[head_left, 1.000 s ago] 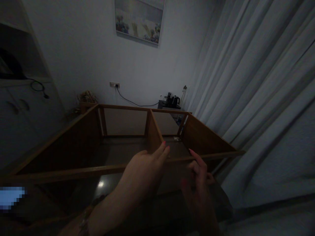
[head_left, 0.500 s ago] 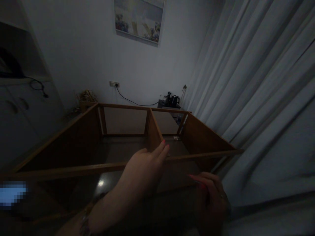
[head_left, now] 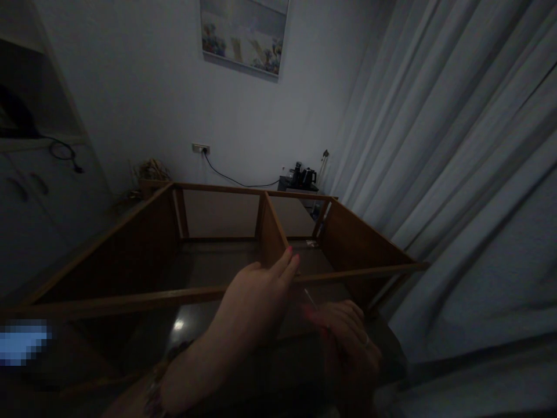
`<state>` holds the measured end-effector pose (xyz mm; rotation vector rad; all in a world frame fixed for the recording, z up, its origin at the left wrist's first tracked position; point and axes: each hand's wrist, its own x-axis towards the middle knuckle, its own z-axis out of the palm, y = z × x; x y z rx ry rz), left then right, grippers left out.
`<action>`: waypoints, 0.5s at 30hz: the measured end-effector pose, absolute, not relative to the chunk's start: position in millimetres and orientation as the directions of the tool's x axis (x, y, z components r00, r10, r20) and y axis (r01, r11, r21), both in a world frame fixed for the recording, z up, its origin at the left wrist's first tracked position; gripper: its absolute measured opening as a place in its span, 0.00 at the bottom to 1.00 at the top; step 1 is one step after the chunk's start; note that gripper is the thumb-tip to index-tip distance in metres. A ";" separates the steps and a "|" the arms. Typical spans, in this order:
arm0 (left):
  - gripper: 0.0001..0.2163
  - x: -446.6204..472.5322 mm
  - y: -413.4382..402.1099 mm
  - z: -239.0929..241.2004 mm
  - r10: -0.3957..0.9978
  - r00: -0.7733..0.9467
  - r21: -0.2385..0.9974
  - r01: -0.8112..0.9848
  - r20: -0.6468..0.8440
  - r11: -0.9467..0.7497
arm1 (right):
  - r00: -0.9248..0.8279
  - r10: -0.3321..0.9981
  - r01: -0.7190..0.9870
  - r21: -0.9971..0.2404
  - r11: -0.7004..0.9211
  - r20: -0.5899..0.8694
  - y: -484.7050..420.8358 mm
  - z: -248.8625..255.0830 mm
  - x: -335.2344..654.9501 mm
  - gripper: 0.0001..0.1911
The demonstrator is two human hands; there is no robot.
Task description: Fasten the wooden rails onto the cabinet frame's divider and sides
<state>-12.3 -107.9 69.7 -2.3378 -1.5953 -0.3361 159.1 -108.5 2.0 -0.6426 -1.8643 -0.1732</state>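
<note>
A large wooden frame [head_left: 339,277] with side panels and a middle divider panel [head_left: 275,235] stands before me. My left hand [head_left: 259,296] is closed over its front rail where the divider meets it, fingertips at the top edge of the divider. Lower and to the right, my right hand [head_left: 348,337] pinches a thin metal shaft [head_left: 310,298] that looks like a small screwdriver or key; its kind is too dark to tell. The tip points up and left toward the front rail, near my left fingers. My palms hide part of the joint and the tool's rear.
A grey curtain [head_left: 461,174] hangs close on the right. Behind the frame, a black kettle [head_left: 308,176] stands on a small cabinet. A cord runs from the wall socket [head_left: 201,148]. White cupboards [head_left: 39,203] line the left; a pixelated bright patch [head_left: 24,342] lies lower left.
My right hand has moved left and slightly up, bringing the thin metal shaft closer to the front rail. My left hand has stayed on the frame.
</note>
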 end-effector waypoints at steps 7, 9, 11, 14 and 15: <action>0.24 -11.9 -107.6 67.6 0.860 0.373 -0.124 0.928 0.348 -0.352 | -0.187 0.282 0.525 -0.147 0.839 0.941 -102.8 -1.2 147.0 0.13; 0.23 -12.1 -106.8 66.7 0.859 0.372 -0.128 0.928 0.350 -0.350 | -0.191 0.295 0.518 -0.160 0.840 0.936 -102.0 -1.9 148.1 0.13; 0.24 -12.2 -106.2 66.1 0.862 0.368 -0.132 0.930 0.349 -0.344 | -0.191 0.305 0.509 -0.172 0.843 0.933 -101.7 -2.5 148.9 0.13; 0.24 -12.3 -106.2 66.0 0.868 0.362 -0.135 0.932 0.339 -0.336 | -0.181 0.310 0.510 -0.180 0.841 0.933 -101.8 -3.8 148.7 0.14; 0.24 -12.2 -106.3 66.2 0.870 0.364 -0.136 0.932 0.332 -0.337 | -0.180 0.309 0.514 -0.179 0.839 0.934 -101.9 -4.2 148.3 0.14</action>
